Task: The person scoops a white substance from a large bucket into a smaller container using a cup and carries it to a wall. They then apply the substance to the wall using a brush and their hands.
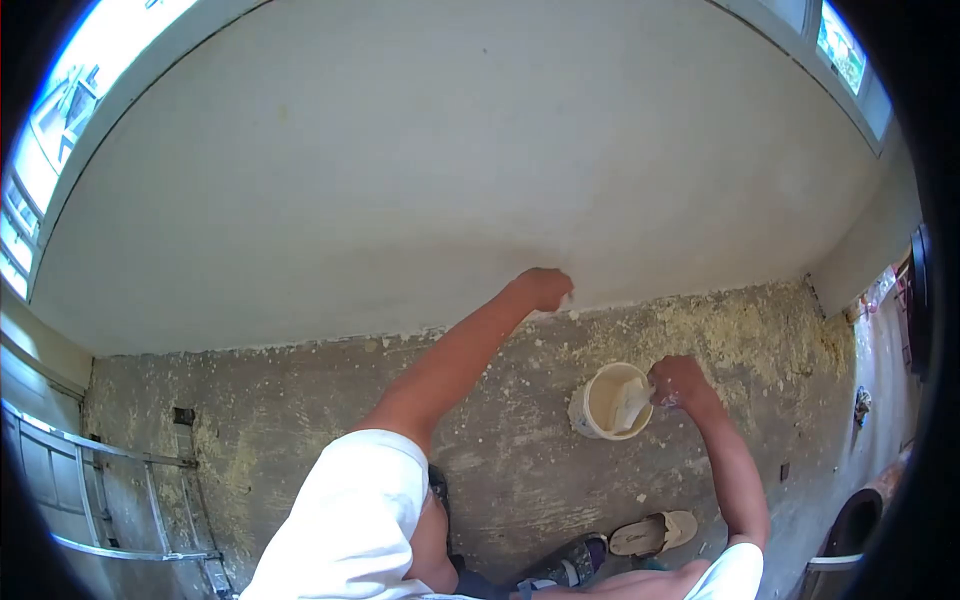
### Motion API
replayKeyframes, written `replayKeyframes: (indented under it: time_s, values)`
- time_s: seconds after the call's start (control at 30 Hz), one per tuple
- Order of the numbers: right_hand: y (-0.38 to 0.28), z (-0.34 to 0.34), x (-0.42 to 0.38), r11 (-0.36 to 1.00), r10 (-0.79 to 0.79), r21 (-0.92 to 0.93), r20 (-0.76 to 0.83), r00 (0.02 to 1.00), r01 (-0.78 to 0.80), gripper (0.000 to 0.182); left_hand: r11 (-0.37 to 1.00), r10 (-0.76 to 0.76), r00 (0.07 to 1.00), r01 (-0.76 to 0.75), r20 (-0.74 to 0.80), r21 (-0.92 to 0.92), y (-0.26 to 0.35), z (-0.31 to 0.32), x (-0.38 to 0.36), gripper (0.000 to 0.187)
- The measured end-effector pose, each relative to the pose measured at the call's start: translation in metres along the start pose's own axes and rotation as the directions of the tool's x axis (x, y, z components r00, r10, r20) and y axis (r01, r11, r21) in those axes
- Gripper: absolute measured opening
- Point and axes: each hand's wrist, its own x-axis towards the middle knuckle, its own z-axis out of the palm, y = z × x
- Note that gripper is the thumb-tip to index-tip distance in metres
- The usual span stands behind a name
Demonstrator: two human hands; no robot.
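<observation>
My left hand [547, 289] reaches far forward to the foot of the pale wall [420, 180]. Its fingers are curled in, and I cannot tell what they hold. To the right, my right hand [678, 382] is closed at the rim of a small white bucket [590, 405] on the floor. A flat, white-coated tool [630, 405] slants inside the bucket, its upper edge right at my right fingers. White smears show on those fingers. A darker, damp-looking patch [470, 255] spreads across the wall above my left hand.
The bare floor [520, 440] is spotted with pale splatter. A metal ladder [155, 505] lies at the left. Near my feet is a beige shoe [653, 534]. A dark round-mouthed container [855, 520] stands at the lower right. Windows [842, 48] show at both upper corners.
</observation>
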Motion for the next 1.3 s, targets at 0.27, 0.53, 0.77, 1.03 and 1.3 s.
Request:
replayKeyframes:
  time_s: [0.27, 0.53, 0.77, 1.03, 1.3]
  values:
    - [0.005, -0.013, -0.008, 0.997, 0.065, 0.036, 0.062, 0.996, -0.068, 0.023, 0.889, 0.413, 0.349, 0.048, -0.841, 0.456, 0.015, -0.183, -0.061, 0.036]
    - [0.016, -0.005, -0.001, 0.998, 0.012, 0.063, 0.124, 0.992, -0.02, 0.025, 0.738, 0.361, 0.304, 0.484, -0.881, 0.47, -0.034, -0.241, -0.131, 0.049]
    - [0.004, -0.018, 0.003, 0.995, 0.069, 0.06, 0.147, 0.987, -0.079, 0.024, 0.724, 0.455, 0.48, 0.29, -0.75, 0.626, -0.018, -0.224, -0.085, 0.049]
    - [-0.006, -0.02, 0.011, 0.999, -0.04, 0.008, 0.108, 0.993, 0.039, 0.019, 0.693, 0.334, 0.19, 0.615, -0.923, 0.377, -0.029, -0.239, -0.109, 0.049]
    - [-0.022, 0.007, 0.028, 0.992, -0.114, -0.043, 0.148, 0.982, 0.122, 0.019, 0.691, 0.289, 0.47, 0.5, -0.834, 0.522, -0.008, -0.198, -0.078, 0.056]
